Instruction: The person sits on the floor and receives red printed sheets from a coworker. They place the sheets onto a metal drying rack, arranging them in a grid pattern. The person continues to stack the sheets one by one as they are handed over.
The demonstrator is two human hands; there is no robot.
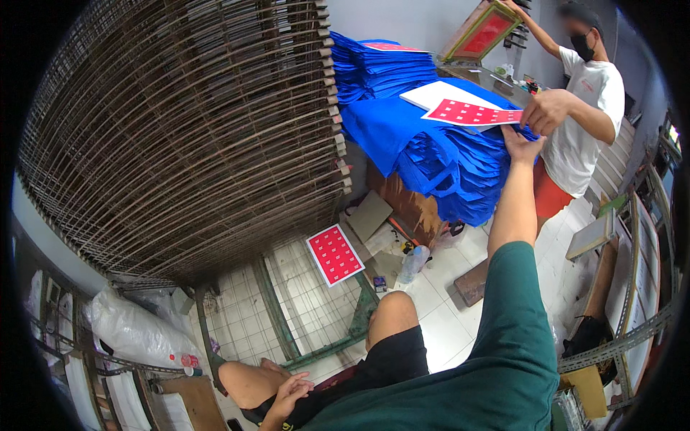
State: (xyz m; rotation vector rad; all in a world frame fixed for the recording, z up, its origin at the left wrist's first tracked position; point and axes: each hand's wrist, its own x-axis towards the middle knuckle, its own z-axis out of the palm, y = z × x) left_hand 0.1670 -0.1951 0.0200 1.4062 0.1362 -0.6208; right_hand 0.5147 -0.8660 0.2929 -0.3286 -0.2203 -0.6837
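My right arm stretches far out, and my right hand (523,146) is open with its fingers apart, just under the near edge of a red printed sheet with a white border (471,113). A co-worker's hand (545,111) pinches the right end of that sheet. Beneath it lie a white board (442,93) and a heap of blue fabric bags (453,161), whose handles hang over the table's edge. By my lap, my left hand (291,395) is open and holds nothing, its fingers loosely stretched.
A tall wire drying rack (187,129) fills the left side. Another red printed sheet (335,255) lies on its green lower frame (323,353). The masked co-worker (593,93) also holds up a framed screen (485,32). A plastic bottle (413,263) stands on the floor.
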